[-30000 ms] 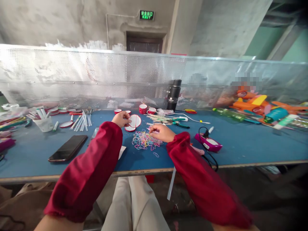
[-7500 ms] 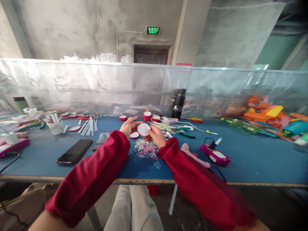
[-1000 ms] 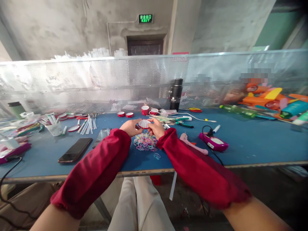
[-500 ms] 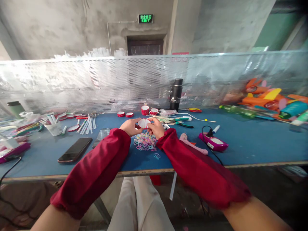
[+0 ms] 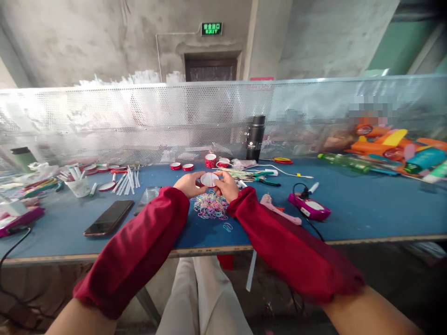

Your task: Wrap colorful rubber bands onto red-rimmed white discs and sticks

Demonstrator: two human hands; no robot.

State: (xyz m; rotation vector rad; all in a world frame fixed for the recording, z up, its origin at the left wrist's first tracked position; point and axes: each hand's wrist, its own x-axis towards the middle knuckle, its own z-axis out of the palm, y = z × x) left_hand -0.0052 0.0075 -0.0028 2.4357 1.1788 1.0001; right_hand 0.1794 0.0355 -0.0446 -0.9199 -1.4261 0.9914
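Between my two hands is a small round white disc [image 5: 208, 180] with a red edge and a thin reddish line across its face. My left hand [image 5: 190, 184] is closed on its left side, thumb and fingers at the rim. On the opposite side my right hand [image 5: 226, 185] pinches the rim. Right below the disc lies a pile of colourful rubber bands [image 5: 211, 206], with a couple of loose bands nearer the table edge. Behind my hands stand several red round pieces [image 5: 210, 160], some of them stacked.
Phone [image 5: 109, 217] and a white cup of sticks [image 5: 77, 186] lie left. Right are a pink glue gun [image 5: 281, 211], a purple power strip [image 5: 310, 206] and pliers [image 5: 267, 179]. A black flask [image 5: 256, 138] stands before the perforated metal screen [image 5: 157, 121]. Toys [image 5: 391, 144] crowd the far right.
Almost nothing differs: both hands keep the disc in the same place over the rubber bands. The view has shifted very slightly.
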